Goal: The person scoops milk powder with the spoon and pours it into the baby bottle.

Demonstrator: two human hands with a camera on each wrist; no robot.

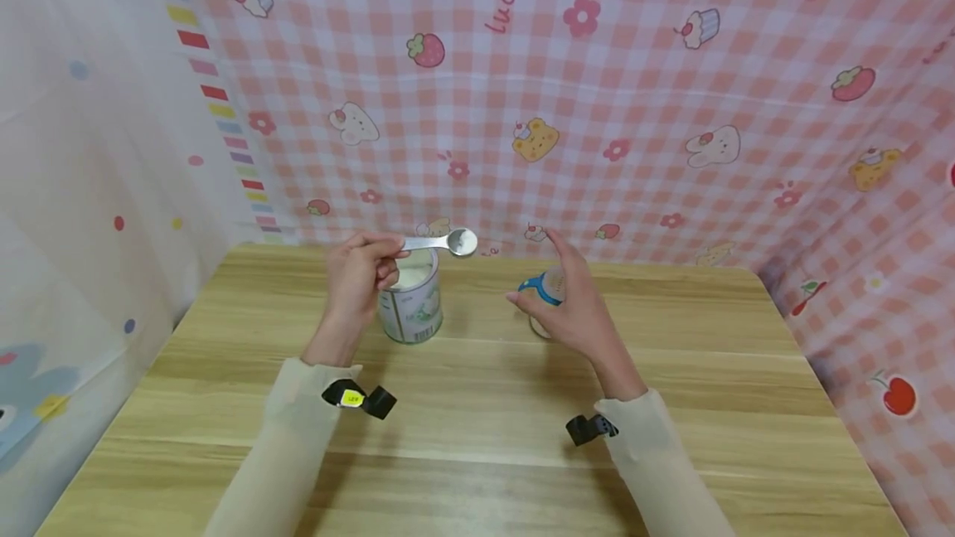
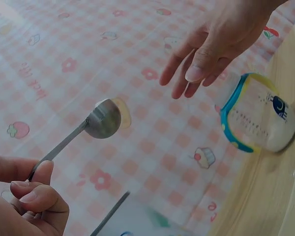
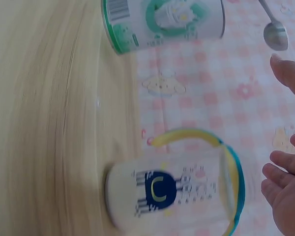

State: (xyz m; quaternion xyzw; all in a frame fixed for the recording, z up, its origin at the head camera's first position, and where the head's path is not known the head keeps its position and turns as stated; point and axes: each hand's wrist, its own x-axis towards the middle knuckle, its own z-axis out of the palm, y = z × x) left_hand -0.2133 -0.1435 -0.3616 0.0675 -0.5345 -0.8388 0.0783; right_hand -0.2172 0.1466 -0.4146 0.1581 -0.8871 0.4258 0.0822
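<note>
My left hand (image 1: 352, 276) pinches the handle of a metal measuring spoon (image 1: 462, 242). White powder lies in its round bowl, which is held level above and beside an open tin (image 1: 413, 317). Pale powder shows inside the tin's mouth. With fingers spread and nothing in its grasp, my right hand (image 1: 580, 309) hovers over a baby bottle (image 2: 260, 115). This clear bottle stands upright and has a blue and yellow handle ring, a dark printed figure and whitish contents low down. In the head view the right hand hides much of it.
Both tin and bottle stand toward the back of a wooden table (image 1: 477, 429), the tin to the left. Behind the table hangs a pink checked cloth (image 1: 492, 106). A whitish curtain (image 1: 97, 189) borders the left side.
</note>
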